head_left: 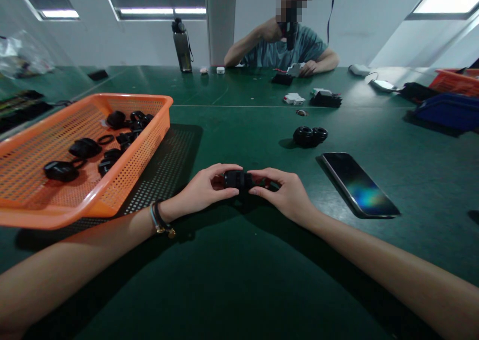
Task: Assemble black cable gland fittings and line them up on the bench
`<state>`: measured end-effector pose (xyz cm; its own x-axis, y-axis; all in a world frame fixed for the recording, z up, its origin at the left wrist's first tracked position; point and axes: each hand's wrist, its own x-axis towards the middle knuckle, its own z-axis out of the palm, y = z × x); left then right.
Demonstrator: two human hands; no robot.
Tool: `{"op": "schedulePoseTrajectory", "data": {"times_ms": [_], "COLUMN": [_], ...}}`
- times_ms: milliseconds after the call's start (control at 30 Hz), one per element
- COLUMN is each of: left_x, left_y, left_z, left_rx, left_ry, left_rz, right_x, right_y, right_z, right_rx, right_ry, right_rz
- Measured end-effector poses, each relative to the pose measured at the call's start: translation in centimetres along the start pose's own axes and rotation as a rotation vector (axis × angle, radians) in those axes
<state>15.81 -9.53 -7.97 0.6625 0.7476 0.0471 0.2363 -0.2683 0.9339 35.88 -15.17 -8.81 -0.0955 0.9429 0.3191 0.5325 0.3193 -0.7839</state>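
A small black cylindrical part (235, 179) lies sideways between my two hands, just above the green table (239, 280). My left hand (209, 186) pinches its left end between thumb and fingers. At its right end, the thumb and fingers of my right hand (279, 187) are closed on the narrower part. Several black parts (85, 148) lie in the orange basket (169, 105) to the left. Beyond my right hand, black ring-shaped parts (307, 136) rest together on the table.
A phone (359, 185) lies right of my right hand. Across the table, a person (284, 45) holds a dark tool and a white part. A bottle (182, 48) stands at the back; a blue bin (449, 111) is at the far right.
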Motion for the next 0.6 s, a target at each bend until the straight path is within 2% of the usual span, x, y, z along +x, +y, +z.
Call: {"op": "schedulePoseTrajectory", "data": {"times_ms": [600], "left_x": [0.02], "left_y": [0.05], "left_z": [0.00], "left_rx": [-0.013], "left_ry": [-0.011], "left_rz": [-0.004], "right_x": [-0.15], "right_y": [0.27], "right_z": [0.11], "right_rx": [0.012], "right_ry": [0.024], "right_rz": [-0.026]}}
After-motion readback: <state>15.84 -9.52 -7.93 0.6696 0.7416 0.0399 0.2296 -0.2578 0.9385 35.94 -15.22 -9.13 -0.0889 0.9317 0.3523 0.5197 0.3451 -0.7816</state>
